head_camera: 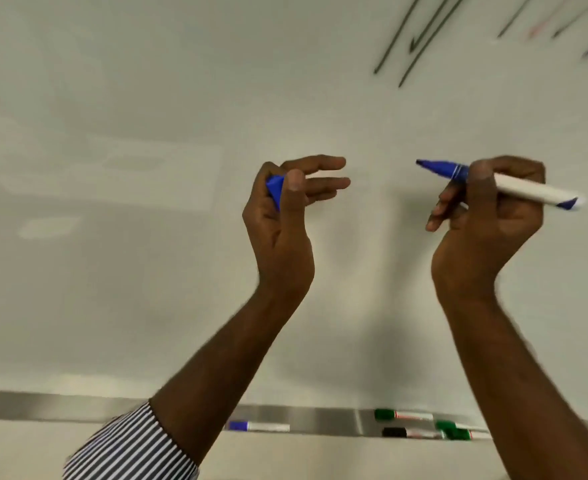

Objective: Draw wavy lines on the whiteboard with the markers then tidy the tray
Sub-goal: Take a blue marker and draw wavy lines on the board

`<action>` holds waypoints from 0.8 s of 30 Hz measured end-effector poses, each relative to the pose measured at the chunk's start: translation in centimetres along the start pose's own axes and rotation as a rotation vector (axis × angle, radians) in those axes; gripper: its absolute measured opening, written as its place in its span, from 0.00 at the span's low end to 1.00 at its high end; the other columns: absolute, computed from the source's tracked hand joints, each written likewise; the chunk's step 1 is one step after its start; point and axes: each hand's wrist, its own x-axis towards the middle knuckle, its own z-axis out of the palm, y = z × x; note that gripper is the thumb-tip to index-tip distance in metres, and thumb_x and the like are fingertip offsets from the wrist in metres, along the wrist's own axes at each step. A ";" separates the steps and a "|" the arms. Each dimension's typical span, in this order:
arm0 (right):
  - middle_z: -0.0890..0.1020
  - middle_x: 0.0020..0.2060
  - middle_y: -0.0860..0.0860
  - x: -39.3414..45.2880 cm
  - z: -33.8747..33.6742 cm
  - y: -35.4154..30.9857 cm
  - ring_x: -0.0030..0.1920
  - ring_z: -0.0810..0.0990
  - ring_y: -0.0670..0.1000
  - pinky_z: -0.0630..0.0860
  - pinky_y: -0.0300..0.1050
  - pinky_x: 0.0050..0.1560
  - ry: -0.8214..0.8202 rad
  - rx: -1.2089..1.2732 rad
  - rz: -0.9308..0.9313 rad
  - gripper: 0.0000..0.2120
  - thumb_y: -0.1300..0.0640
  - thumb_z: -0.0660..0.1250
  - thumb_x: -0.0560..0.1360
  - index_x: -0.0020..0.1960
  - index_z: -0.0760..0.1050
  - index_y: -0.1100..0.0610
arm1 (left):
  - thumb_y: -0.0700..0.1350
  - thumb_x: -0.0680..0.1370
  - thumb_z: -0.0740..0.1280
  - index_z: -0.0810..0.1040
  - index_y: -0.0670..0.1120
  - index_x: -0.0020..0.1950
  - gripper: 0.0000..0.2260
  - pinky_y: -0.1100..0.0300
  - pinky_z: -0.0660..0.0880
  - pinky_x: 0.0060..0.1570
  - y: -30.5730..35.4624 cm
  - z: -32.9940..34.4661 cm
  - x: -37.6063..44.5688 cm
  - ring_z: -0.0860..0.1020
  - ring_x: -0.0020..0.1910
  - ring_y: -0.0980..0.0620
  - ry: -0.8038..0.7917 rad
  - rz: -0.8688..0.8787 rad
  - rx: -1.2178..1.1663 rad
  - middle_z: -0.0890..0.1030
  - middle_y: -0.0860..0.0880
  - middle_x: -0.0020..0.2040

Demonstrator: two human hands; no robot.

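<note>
A pale whiteboard (147, 271) fills nearly the whole head view, glossy with soft reflections at the left of the frame, and a few dark slanted strokes (420, 39) sit at the upper right, blurred, with fainter reddish and bluish ones beside them. Along the bottom runs a metal tray (43, 405). In it lie a blue-capped marker (258, 426) near bottom centre and, further right, green-capped markers (403, 415) and a black-capped marker (410, 433), close together. Both hands are raised in front of the board, well apart. The left hand (285, 216), at centre frame, pinches a blue cap (274, 190) between thumb and forefinger, the other fingers stretched out to the right; a striped sleeve (129, 448) shows at the lower left. The right hand (486, 216), at centre right, grips an uncapped blue marker (500, 181) with curled fingers, its tip pointing left toward the other hand, its white barrel running out to the right. Whether the tip touches the board I cannot tell.
</note>
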 end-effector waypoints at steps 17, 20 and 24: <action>0.83 0.43 0.61 20.0 8.0 -10.7 0.37 0.84 0.58 0.78 0.49 0.30 -0.304 -0.195 -0.563 0.06 0.61 0.67 0.80 0.55 0.75 0.62 | 0.51 0.83 0.63 0.78 0.46 0.67 0.16 0.52 0.62 0.76 7.5 5.9 26.3 0.70 0.73 0.49 -0.245 0.880 0.899 0.78 0.49 0.69; 0.84 0.43 0.59 22.5 9.5 -12.1 0.38 0.85 0.56 0.81 0.53 0.33 -0.271 -0.246 -0.601 0.09 0.58 0.70 0.79 0.52 0.77 0.65 | 0.51 0.83 0.62 0.75 0.46 0.71 0.18 0.49 0.58 0.78 8.8 6.5 29.4 0.66 0.76 0.49 -0.211 0.866 0.990 0.72 0.48 0.74; 0.85 0.41 0.56 24.9 11.0 -12.7 0.38 0.85 0.56 0.82 0.61 0.37 -0.240 -0.299 -0.607 0.10 0.56 0.71 0.77 0.50 0.79 0.63 | 0.51 0.83 0.61 0.73 0.45 0.73 0.20 0.52 0.57 0.79 8.9 6.0 31.5 0.64 0.77 0.50 -0.212 0.851 1.063 0.70 0.48 0.76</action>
